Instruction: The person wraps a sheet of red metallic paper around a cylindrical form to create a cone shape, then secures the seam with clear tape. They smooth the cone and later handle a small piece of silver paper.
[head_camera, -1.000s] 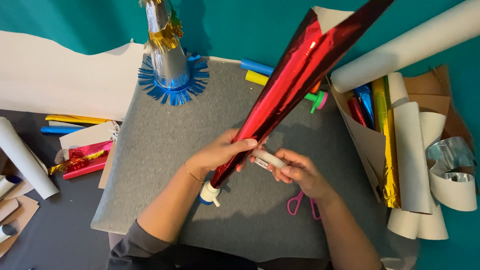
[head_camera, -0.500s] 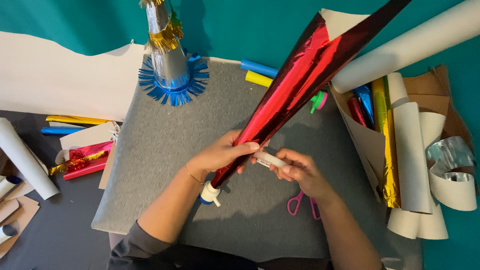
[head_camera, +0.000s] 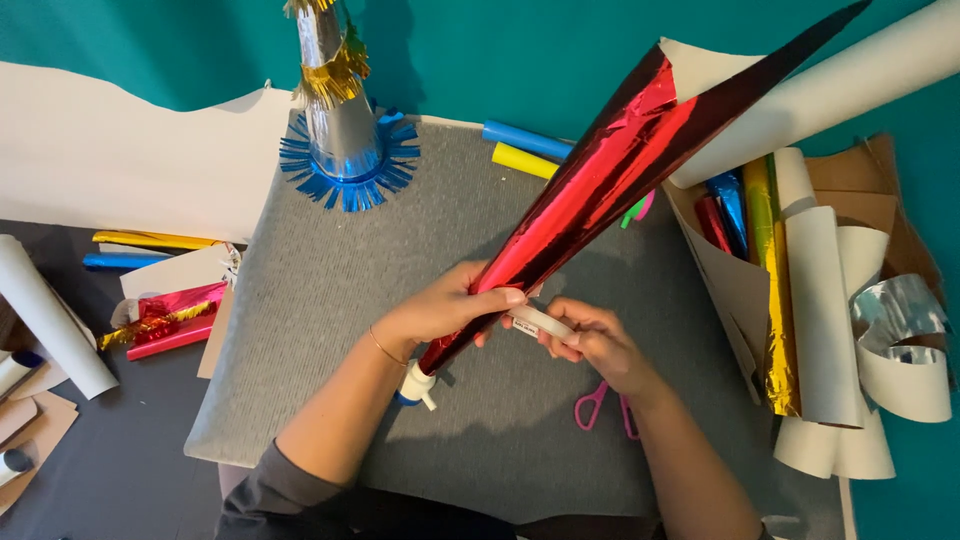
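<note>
Head view: the left hand (head_camera: 450, 305) wraps its fingers around a long red shiny foil cone (head_camera: 600, 195). The hand grips the cone near its thin end, in the middle of the frame. The cone tilts up from there to the upper right of the frame, where its wide mouth shows a white inside.

The right hand (head_camera: 590, 340) is just beside the left hand, a bit lower and to the right. Its thumb and fingers pinch a small white roll of tape (head_camera: 540, 322) right against the cone.

A white glue bottle with a blue band (head_camera: 415, 385) lies under the thin tip of the cone. Pink scissors (head_camera: 600, 408) lie below the right hand. All of this is over a grey felt mat (head_camera: 300, 300).

At the top of the frame stands a silver party hat with a blue fringe and gold trim (head_camera: 335, 120). A blue tube (head_camera: 525, 140) and a yellow tube (head_camera: 525, 160) lie near the top middle. Shiny red and gold bits (head_camera: 165, 320) lie at the left. A paper bag with foil rolls (head_camera: 745, 250) sits at the right, with white paper rolls (head_camera: 820, 300) beside it.
</note>
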